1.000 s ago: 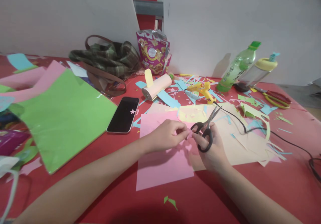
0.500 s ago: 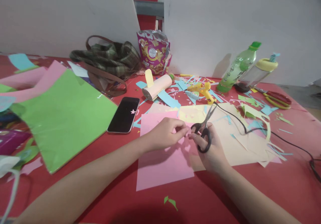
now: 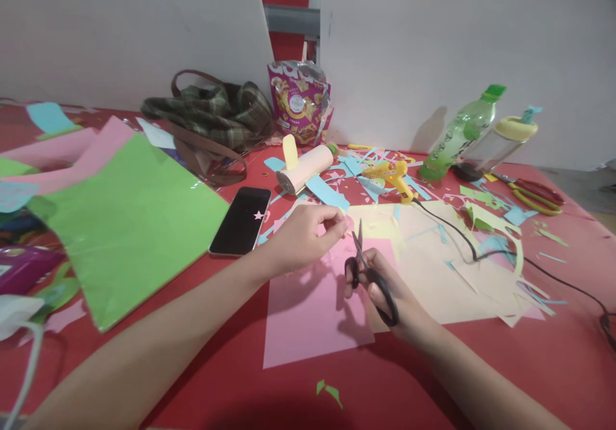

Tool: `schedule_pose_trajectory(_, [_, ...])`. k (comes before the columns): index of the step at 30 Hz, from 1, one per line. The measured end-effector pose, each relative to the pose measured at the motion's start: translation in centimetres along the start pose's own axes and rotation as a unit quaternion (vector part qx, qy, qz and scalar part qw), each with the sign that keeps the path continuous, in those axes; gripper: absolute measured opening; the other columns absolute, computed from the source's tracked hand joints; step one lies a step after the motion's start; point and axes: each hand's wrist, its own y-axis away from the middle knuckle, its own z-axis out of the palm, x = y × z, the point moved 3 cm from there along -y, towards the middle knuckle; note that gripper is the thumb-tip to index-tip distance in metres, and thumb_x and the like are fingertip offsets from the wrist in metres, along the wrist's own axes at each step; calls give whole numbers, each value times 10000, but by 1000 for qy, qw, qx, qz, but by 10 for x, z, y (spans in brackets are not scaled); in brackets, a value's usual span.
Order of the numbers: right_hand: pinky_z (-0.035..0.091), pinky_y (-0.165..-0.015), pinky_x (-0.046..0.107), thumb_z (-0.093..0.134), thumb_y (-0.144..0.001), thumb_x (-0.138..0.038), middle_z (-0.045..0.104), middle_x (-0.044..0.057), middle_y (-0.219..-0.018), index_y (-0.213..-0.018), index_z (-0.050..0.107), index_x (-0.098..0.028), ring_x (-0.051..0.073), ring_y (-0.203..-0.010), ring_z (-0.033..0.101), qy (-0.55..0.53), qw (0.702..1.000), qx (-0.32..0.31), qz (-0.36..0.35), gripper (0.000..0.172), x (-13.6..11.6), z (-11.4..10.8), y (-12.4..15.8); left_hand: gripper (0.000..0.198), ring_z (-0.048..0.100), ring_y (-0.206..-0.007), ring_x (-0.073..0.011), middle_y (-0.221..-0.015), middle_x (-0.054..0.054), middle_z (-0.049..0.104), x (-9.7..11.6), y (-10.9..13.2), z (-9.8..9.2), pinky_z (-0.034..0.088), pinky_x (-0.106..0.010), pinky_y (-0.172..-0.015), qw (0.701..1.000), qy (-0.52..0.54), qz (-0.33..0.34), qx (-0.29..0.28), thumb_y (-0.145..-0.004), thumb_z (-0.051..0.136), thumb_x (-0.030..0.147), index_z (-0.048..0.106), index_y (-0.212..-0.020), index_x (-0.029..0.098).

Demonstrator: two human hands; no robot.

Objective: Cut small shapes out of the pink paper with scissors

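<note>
My right hand (image 3: pixel 389 289) holds black-handled scissors (image 3: pixel 364 264), finger and thumb in the loops. Their blades point up and away and are slightly apart. My left hand (image 3: pixel 310 234) is closed in a pinch just left of the blade tips. A small pink paper piece (image 3: pixel 347 223) shows at its fingertips, partly hidden by them. Beneath both hands lies a pink paper sheet (image 3: pixel 312 334), overlapping a cream sheet (image 3: pixel 447 289). A black phone (image 3: pixel 239 221) with a little pink star (image 3: pixel 258 215) on it lies left of my left hand.
Behind the hands are a paper-covered tube (image 3: pixel 308 168) and a yellow glue gun (image 3: pixel 394 176) with a black cord. A green bottle (image 3: pixel 462 135), a clear cup (image 3: pixel 495 147) and pliers (image 3: pixel 534 194) stand or lie at right. Left lies a green sheet pack (image 3: pixel 129 224); behind, a snack bag (image 3: pixel 301 106).
My right hand has turned the scissors from lying back in the palm to a working grip, blades now beside the left fingertips. My left hand has risen slightly and shifted left.
</note>
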Motion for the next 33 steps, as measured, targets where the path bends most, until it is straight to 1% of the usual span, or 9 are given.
schedule_pose_trajectory(4, [367, -593, 275, 539, -718, -417, 422, 7, -796, -807, 354, -214, 116, -622, 466, -3, 1000, -15, 10, 288, -1, 1, 0, 283, 480, -630, -105, -603, 12, 520, 1, 1, 3, 365, -208, -626, 1000, -17, 3, -18, -792, 364, 291, 462, -570, 145])
schedule_pose_trajectory(8, [365, -599, 279, 536, -715, -426, 424, 5, -786, -809, 350, -217, 122, -623, 477, -7, 1000, -18, 11, 295, -1, 1, 1, 266, 472, -601, -93, -598, 20, 516, 2, 1, 5, 359, -194, -600, 1000, -4, 10, -29, -791, 362, 271, 472, -584, 146])
schedule_pose_trajectory(19, [383, -571, 277, 543, -683, -471, 433, 14, -771, -794, 356, -222, 148, -656, 485, 0, 1000, 0, 2, 331, 2, -1, 0, 260, 446, -586, -84, -579, 32, 498, 4, 2, 5, 345, -184, -588, 999, 28, 18, -34, -790, 385, 265, 468, -573, 148])
schedule_pose_trajectory(27, [383, -599, 284, 545, -695, -450, 432, 13, -772, -802, 357, -217, 151, -682, 479, -8, 1000, -9, 9, 318, 0, 0, 0, 251, 445, -578, -71, -579, 39, 502, 6, 2, 2, 337, -173, -586, 999, 29, 21, -40, -784, 400, 251, 486, -572, 146])
schedule_pose_trajectory(33, [378, -598, 294, 535, -703, -448, 434, 12, -753, -800, 349, -222, 147, -648, 454, -11, 1000, -12, 15, 308, -1, 0, 1, 273, 446, -570, -83, -566, 32, 497, 5, 1, 1, 344, -187, -580, 999, 11, 20, -45, -788, 379, 279, 488, -574, 147])
